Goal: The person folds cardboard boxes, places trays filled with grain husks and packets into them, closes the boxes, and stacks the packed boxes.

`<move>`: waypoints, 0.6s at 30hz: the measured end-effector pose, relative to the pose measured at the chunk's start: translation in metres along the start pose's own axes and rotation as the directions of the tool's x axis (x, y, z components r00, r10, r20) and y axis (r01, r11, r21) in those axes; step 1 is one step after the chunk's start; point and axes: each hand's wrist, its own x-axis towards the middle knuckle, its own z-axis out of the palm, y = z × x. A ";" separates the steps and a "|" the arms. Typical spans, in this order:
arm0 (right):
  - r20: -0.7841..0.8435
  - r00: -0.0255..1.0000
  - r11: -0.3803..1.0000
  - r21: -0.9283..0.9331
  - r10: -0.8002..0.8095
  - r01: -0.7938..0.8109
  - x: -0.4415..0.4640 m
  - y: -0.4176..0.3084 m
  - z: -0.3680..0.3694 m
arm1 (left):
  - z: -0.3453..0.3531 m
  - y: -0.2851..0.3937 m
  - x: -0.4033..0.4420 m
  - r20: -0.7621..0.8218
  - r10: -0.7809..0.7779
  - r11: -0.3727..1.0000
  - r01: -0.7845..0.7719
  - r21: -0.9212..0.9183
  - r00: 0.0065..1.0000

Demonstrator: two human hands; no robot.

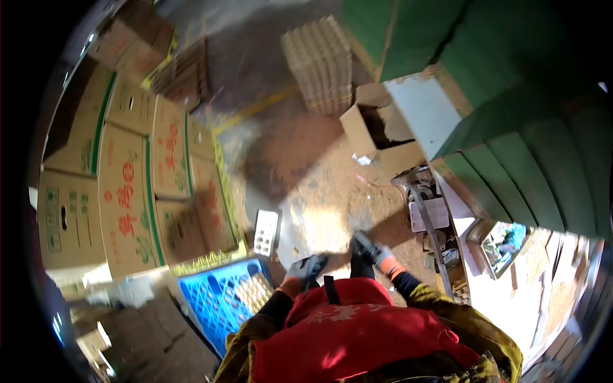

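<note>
Both hands wear dark gloves with orange cuffs and hang low in front of the red apron (357,325). My left hand (308,268) is near the blue pallet (214,293), which bears a tray of eggs (254,292). Its finger posture is too dim to make out. To the right, my right hand (369,250) hangs over the floor, and its fingers are blurred against the dark trousers. No object can be made out in either hand. A white panel with dark round holes (265,233) lies on the floor beyond my left hand.
Stacked cartons with red print (128,198) stand at the left. Ahead are a tall stack of egg trays (319,67) and an open cardboard box (399,156). Green stacked sheets (511,172) and a bench with a small box (498,249) line the right side.
</note>
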 end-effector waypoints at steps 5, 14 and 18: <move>-0.078 0.997 0.996 -0.089 0.016 -0.023 -0.071 -0.144 0.032 | -0.003 -0.059 0.059 0.259 0.262 0.962 -0.230 -0.145 0.930; -0.247 0.830 0.736 0.626 0.501 -0.257 -0.217 -0.166 0.115 | 0.066 -0.012 -0.049 0.849 -0.080 0.947 -0.227 0.229 0.522; -0.420 0.686 0.626 0.777 0.595 -0.067 -0.303 -0.167 0.129 | 0.152 -0.037 -0.112 0.980 -0.192 0.480 -0.876 0.049 -0.051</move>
